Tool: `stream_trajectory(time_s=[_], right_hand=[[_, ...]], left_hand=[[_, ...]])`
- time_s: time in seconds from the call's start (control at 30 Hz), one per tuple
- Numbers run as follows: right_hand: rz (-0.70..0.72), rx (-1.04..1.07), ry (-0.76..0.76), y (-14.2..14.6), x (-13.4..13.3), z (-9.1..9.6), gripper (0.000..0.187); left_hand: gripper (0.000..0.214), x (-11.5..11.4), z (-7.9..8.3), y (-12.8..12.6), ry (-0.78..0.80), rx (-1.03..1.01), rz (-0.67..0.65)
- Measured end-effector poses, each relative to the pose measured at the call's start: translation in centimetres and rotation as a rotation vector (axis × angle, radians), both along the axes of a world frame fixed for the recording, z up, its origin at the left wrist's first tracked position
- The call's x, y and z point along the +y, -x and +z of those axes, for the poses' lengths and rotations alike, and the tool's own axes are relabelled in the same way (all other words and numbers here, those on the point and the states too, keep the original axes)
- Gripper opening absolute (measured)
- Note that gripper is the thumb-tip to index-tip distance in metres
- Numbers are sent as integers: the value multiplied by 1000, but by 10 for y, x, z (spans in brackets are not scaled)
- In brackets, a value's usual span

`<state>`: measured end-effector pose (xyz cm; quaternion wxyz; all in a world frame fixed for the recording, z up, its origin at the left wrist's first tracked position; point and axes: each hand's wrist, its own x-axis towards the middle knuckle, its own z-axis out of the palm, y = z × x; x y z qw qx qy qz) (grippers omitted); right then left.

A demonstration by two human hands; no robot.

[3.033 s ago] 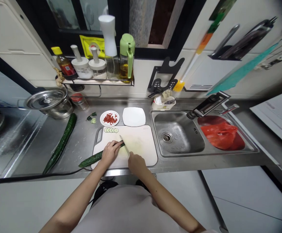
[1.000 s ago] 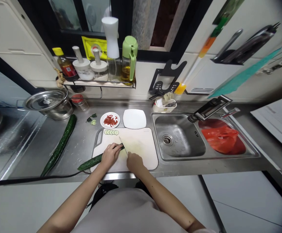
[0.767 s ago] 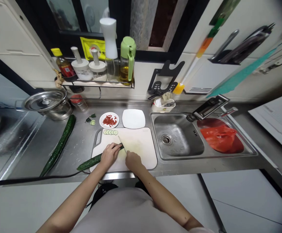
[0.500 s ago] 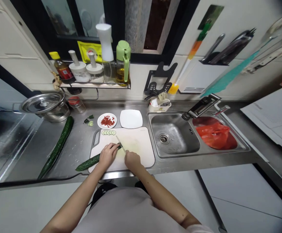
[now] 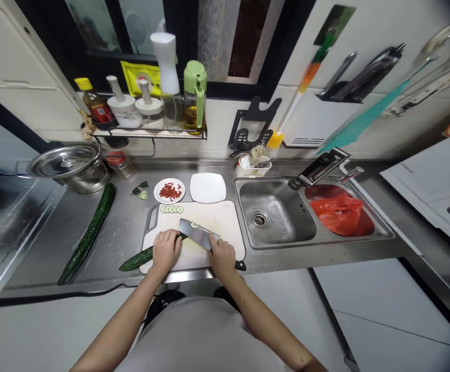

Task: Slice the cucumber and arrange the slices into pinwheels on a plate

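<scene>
Across your station runs a stainless steel countertop (image 5: 126,232), with a double-basin sink (image 5: 283,212) set into it on your right; a red plastic bag (image 5: 337,213) lies in the right-hand basin. At the far left stands a lidded steel pot (image 5: 68,168). Directly before you lies a white cutting board (image 5: 225,222). One whole cucumber (image 5: 89,235) rests on the steel, apart from the board's left side. Your second cucumber (image 5: 136,259) lies aslant on the board, its left tip projecting past the edge. Your left hand (image 5: 166,250) holds it down from above. Your right hand (image 5: 222,258) is closed around the cleaver (image 5: 199,236), its blade tilted broadside up beside the cucumber's right end; whether the edge touches the board cannot be determined. Behind the board sit a squarish white plate (image 5: 207,187) and, to its left, a small round plate (image 5: 156,192) bearing chopped red pieces (image 5: 170,191). Overlapping cucumber slices (image 5: 171,210) form a row near the board's far edge. One pale slice (image 5: 194,225) clings to the blade.
</scene>
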<state>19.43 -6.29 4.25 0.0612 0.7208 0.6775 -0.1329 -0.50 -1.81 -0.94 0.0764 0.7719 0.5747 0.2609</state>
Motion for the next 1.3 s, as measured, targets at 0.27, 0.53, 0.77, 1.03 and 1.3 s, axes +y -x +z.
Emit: stream_trajectory(time_s=[0.27, 0.53, 0.77, 1.03, 1.3], right_hand=[[101, 22, -68, 0, -7, 4, 58], [105, 2, -38, -4, -8, 8, 59], [66, -6, -15, -13, -13, 6, 56], [-11, 1, 9, -27, -15, 8, 49], [-58, 38, -1, -33, -12, 3, 48]], left_hand=[[34, 18, 30, -13, 55, -43, -22], [12, 40, 36, -19, 200, -113, -83], [15, 87, 16, 28, 201, -393, 480], [27, 167, -16, 61, 152, -770, 986], [31, 204, -25, 90, 292, -540, 911]])
